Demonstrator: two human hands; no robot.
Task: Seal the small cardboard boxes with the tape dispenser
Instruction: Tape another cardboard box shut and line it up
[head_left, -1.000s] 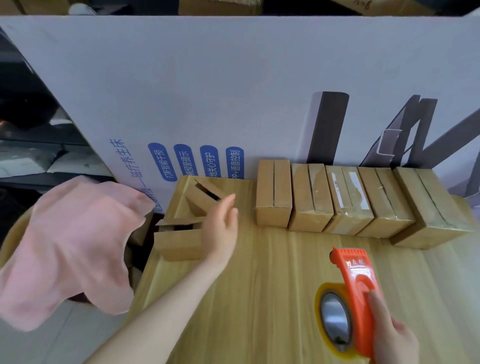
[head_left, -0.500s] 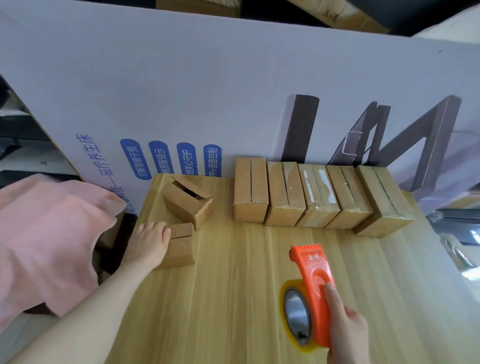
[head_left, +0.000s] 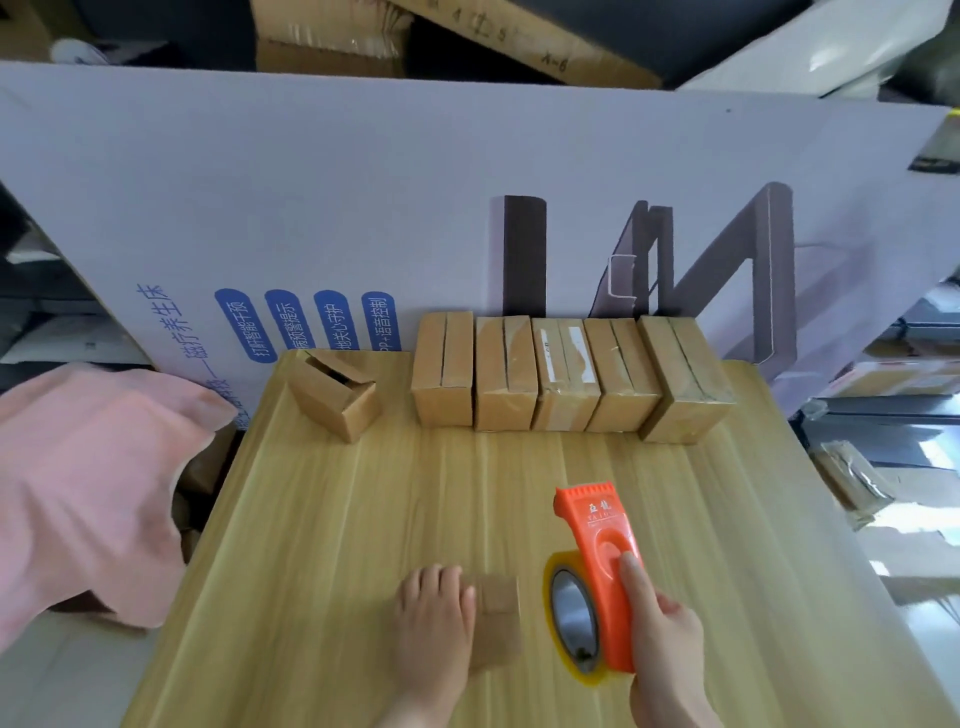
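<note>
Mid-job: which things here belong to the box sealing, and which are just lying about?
For the job: tape dispenser in the right hand; small box held by the left hand; open box; row of five boxes at the back.
Lying about: pink cloth; printed board; cartons behind it.

The white panel (head_left: 363, 208) reads 磁疗养生床, and its blue labels include 打鼾智能干预 and 语音控制. The marking on the orange tape dispenser (head_left: 602, 540) is too small to read.

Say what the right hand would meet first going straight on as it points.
The right hand, holding the tape dispenser, would cross bare table and probably meet the white-labelled box in the back row first.
</note>
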